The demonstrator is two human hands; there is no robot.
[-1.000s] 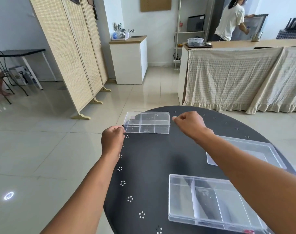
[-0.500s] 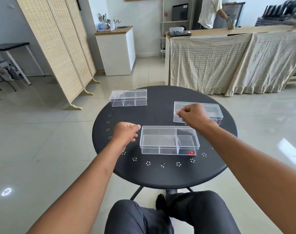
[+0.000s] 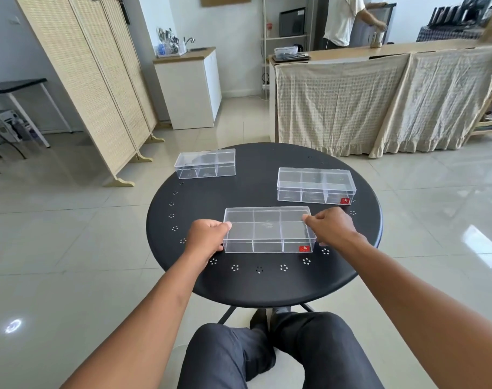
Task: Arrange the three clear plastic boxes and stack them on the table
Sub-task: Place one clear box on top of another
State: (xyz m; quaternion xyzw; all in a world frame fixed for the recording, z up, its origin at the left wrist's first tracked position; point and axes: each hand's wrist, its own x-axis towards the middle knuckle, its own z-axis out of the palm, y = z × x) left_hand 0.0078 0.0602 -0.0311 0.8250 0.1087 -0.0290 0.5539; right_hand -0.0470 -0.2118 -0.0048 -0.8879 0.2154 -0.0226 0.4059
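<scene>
Both hands grip the near box on the round table [image 3: 199, 279].
Left hand [image 3: 206, 238] and right hand [image 3: 330, 227] clasp the near box [image 3: 267, 230] ends; other boxes at 11 [image 3: 205, 163] and 2 o'clock [image 3: 315, 185].

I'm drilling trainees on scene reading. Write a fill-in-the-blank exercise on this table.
1. The round black table bears ____ clear boxes.
2. Both hands, left and right, grip the ____ box.
3. So far ____ of the boxes is stacked.
4. The far left box lacks a ____ sticker.

Missing words: three; nearest; none; red
</scene>
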